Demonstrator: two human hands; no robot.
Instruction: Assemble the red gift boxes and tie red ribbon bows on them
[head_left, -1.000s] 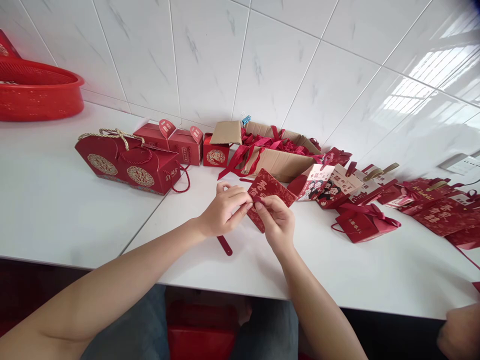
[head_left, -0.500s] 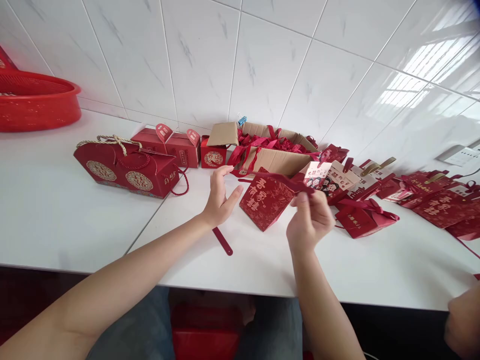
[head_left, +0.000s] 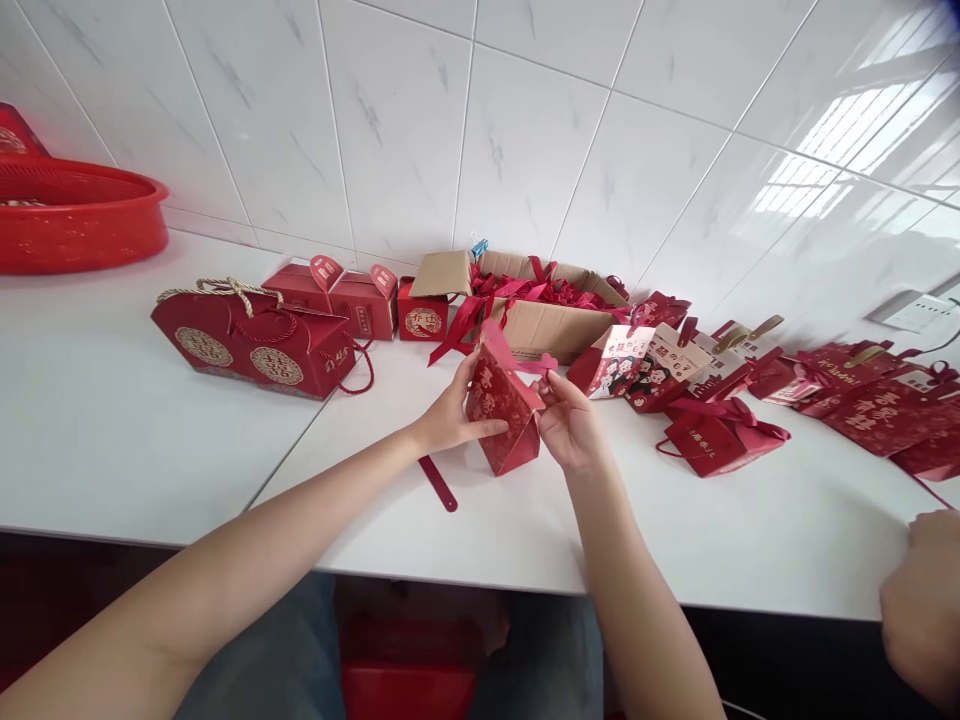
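Gift box (head_left: pixel 495 415), red, floral-patterned, gold lettering: at the middle of the white table (head_left: pixel 360 500), before the cardboard carton (head_left: pixel 559 330); whether its base rests fully on the tabletop cannot be told.
Left hand (head_left: pixel 454 415): grips the box from its left side, thumb across the lettered front.
Right hand (head_left: pixel 570 418): at the box's upper right edge, fingertips pinched on a thin red strip (head_left: pixel 534 366) at the box top.
Red strap (head_left: pixel 438 484), with a small hole at its near end: flat on the table, left of the box.
Carton contents: tangled red ribbons (head_left: pixel 555 290), some spilling over the left side.
Rope-handled red case (head_left: pixel 240 345), gold medallions: farther left.
Bow-topped red box (head_left: pixel 720 440): well to the right.
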